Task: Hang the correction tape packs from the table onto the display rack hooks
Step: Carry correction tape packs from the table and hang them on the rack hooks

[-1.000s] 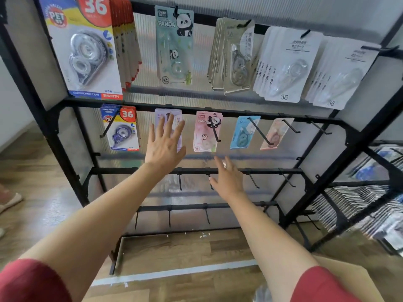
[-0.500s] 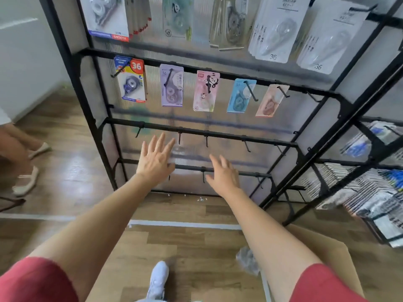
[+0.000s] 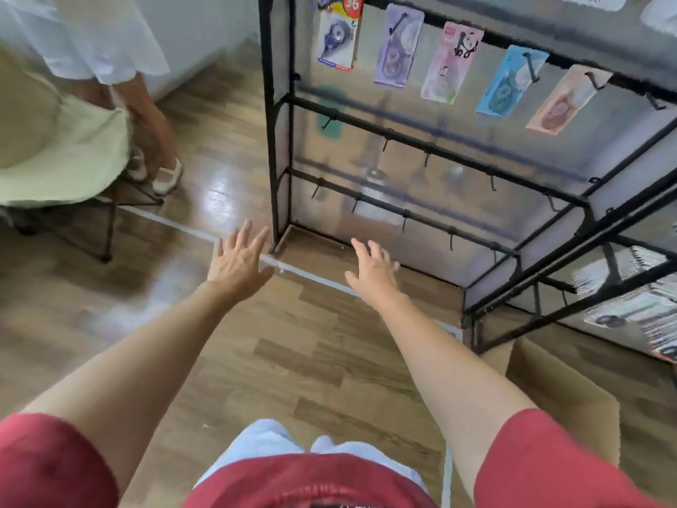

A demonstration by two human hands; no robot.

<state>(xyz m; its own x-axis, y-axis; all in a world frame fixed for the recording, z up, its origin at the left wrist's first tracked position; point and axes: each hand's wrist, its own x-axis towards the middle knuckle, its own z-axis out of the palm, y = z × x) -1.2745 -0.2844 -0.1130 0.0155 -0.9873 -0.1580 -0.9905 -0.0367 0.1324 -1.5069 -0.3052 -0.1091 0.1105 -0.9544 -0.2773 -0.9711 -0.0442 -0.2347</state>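
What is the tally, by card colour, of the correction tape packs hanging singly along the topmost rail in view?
Multicolour pack with red 36: 1
Purple pack: 1
Pink pack: 1
Light blue pack: 1
Peach pack: 1
Total: 5

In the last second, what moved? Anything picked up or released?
Both hands dropped from the display rack's pack row to near its foot. The left hand left the purple pack, and the right hand left the bar below. The view swung down and left. Nothing was gripped or released; both hands stay empty, fingers straight. The five packs on that row hang as before.
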